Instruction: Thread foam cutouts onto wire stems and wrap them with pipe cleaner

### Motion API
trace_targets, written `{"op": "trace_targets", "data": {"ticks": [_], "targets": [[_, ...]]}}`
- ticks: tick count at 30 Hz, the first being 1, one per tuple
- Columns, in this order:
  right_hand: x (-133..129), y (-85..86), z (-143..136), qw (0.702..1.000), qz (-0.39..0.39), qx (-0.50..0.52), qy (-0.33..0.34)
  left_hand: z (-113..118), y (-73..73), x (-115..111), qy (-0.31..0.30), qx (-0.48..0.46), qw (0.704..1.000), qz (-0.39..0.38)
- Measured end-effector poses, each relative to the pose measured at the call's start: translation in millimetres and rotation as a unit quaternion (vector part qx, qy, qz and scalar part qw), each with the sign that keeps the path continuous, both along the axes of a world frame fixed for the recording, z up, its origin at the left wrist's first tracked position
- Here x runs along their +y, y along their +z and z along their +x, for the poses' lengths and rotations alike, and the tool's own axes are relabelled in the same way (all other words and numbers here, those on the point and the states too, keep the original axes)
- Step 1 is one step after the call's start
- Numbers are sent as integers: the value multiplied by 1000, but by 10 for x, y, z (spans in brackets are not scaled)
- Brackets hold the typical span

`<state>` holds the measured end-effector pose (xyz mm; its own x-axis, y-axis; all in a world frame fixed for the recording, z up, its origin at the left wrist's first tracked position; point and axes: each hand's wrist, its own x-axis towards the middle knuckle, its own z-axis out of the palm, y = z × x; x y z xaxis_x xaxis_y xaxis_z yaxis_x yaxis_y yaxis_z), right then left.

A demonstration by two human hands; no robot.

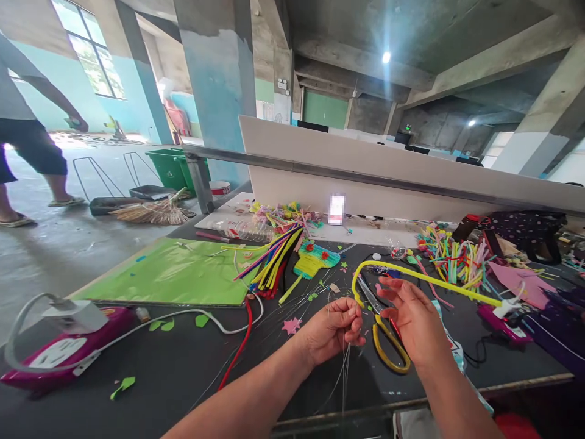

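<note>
My left hand (336, 329) is closed in a pinch near the middle of the dark table, with thin clear strands hanging below it. The curled end of a long yellow pipe cleaner (425, 275) meets its fingertips. That pipe cleaner arches over and runs right towards a power strip. My right hand (409, 308) has its fingers apart, below the yellow arc, and holds nothing that shows. Scissors with yellow handles (390, 347) lie between my hands, partly behind the right one. A blue and yellow fuzzy piece with red flowers (313, 259) lies beyond my left hand.
Bundled pipe cleaners (278, 262) lie by a green sheet (173, 271). More pipe cleaners (457, 256) stand at the right. Magenta power strips (68, 360) with cables flank my arms. A lit phone (337, 210) leans against the divider. A person (27, 116) is at the far left.
</note>
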<state>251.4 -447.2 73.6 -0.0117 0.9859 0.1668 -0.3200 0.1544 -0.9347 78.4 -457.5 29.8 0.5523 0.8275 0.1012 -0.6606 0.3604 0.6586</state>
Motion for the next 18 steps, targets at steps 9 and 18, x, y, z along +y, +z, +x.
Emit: {"op": "trace_targets", "data": {"ticks": [9,18], "targets": [[157,-491,-138,960,-149,79,224,12,-1,-14,-12,6,1000,-8],[106,-466,-288,970,-76,68,220,27,-41,-9,-37,11,999,-30]]}}
